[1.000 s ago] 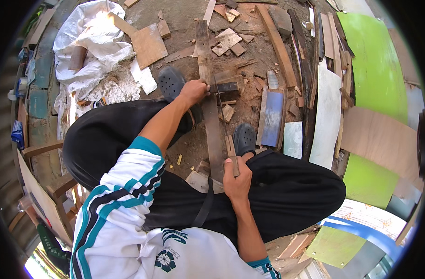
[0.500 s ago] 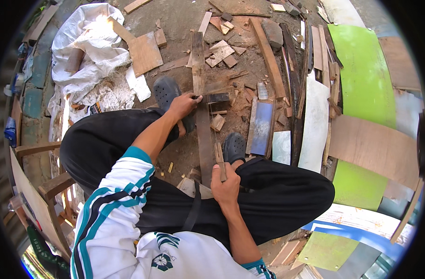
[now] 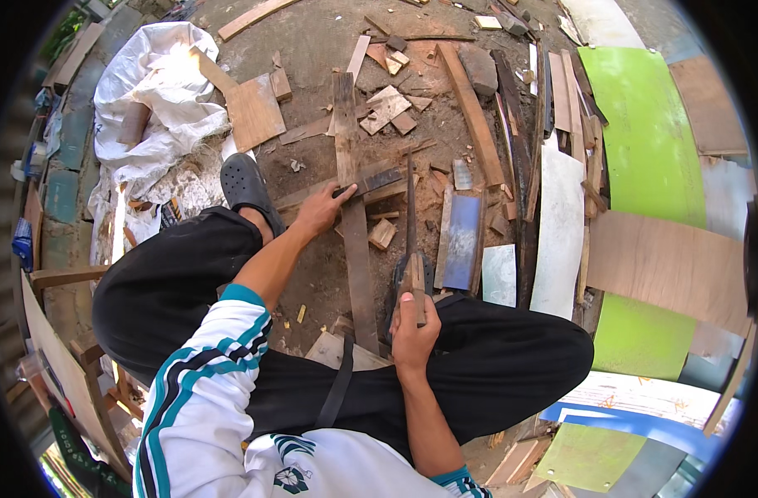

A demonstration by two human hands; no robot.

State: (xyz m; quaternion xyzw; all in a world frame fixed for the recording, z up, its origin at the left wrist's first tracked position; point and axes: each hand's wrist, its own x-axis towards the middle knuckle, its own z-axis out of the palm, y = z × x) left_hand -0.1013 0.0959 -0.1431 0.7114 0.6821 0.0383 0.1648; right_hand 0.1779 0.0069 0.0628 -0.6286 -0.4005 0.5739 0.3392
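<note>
A long brown plank runs away from me between my legs. Across it lies a shorter wooden strip with a dark end. My left hand is closed at the crossing, its fingers on the strip at the plank's left edge. My right hand grips the wooden handle of a handsaw. The narrow dark saw blade points away from me, right of the plank and apart from it. Part of the handle is hidden under my fingers.
Wood offcuts litter the dirt ground ahead. A white sack lies at the far left. Long boards and green sheets lie to the right. My shoe rests left of the plank.
The handsaw has moved right, away from the plank, and its blade has turned. My left foot has shifted left. My left hand remains near the crossing, slightly lower in view.
</note>
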